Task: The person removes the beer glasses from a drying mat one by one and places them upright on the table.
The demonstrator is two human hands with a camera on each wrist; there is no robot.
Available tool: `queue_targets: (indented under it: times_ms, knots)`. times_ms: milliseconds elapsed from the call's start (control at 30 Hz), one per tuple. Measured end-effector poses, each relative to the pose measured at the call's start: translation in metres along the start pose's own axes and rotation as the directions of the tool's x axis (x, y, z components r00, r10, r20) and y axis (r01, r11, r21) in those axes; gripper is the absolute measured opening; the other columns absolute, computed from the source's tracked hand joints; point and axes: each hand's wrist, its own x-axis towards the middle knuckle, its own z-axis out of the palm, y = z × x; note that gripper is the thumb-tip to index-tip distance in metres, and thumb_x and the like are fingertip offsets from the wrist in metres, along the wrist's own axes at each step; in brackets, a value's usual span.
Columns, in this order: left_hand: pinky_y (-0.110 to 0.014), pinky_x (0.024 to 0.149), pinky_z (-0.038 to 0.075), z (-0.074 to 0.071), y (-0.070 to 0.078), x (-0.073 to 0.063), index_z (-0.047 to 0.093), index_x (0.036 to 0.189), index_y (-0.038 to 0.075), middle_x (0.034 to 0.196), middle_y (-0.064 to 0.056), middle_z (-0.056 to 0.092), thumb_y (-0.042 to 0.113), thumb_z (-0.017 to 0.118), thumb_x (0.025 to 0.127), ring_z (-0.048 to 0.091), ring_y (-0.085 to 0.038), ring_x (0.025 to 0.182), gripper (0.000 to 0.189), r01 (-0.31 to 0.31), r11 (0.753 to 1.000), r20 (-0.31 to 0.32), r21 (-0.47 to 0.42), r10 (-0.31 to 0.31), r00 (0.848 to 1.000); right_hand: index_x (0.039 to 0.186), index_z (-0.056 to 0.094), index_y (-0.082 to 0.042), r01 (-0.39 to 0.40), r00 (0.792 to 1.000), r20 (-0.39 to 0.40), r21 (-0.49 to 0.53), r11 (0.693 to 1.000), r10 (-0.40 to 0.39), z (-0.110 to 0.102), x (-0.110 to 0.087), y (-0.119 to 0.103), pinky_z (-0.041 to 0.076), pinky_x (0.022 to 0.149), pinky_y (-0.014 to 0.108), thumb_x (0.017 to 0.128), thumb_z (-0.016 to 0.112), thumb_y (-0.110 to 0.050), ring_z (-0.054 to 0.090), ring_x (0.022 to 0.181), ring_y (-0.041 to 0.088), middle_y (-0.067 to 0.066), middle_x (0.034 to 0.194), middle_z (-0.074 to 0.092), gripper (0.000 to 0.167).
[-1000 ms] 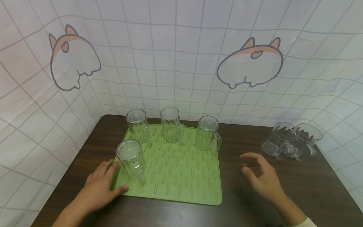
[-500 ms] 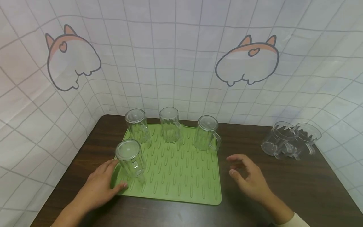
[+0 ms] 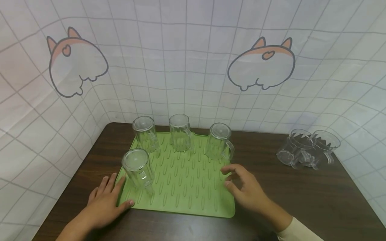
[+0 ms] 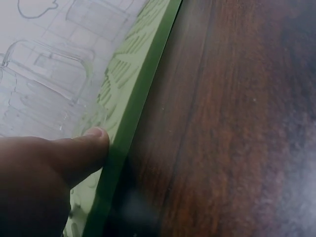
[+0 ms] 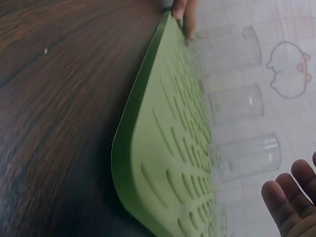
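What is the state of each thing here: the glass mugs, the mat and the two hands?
Green mat: flat on the table.
Front left mug: upside down.
Back left mug: upside down.
Back middle mug: standing, seemingly upside down.
Back right mug: upside down.
Two mugs at far right: mouths up, close together.
Left hand: fingers spread, thumb on the mat's edge.
Right hand: fingers curved, holding nothing.

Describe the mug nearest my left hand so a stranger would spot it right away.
On the dark table lies a green mat with four clear mugs. Three of them form a back row near the wall. Your mug stands on the mat's left side by your left hand, the only one in front of that row.
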Motion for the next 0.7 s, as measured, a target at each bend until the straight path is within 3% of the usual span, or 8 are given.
queue_targets:
  times_ms: [200,700]
  knots:
    - [-0.083,0.102,-0.001,0.0,0.0,-0.004,0.021,0.163,0.004,0.166,-0.032,0.0,0.075,0.046,0.095,-0.004,-0.058,0.148,0.101,0.036,0.998,0.075,-0.05,-0.033,0.997,0.126,0.059,-0.001,-0.008,1.0,0.022,0.055,0.998,0.007,0.009,0.005,-0.001,0.06,0.08,0.036,0.089,0.066,0.012,0.066,0.101,0.024,0.014,0.118,0.065,0.04]
    - [-0.081,0.103,-0.009,0.005,-0.002,-0.006,0.02,0.163,0.005,0.167,-0.029,-0.003,0.071,0.045,0.099,-0.008,-0.056,0.149,0.096,0.032,0.998,0.073,-0.061,-0.027,0.997,0.131,0.057,0.001,-0.055,0.996,0.084,0.144,0.988,0.043,0.034,0.018,-0.003,0.059,0.084,0.036,0.095,0.063,0.006,0.064,0.109,0.032,0.016,0.12,0.064,0.037]
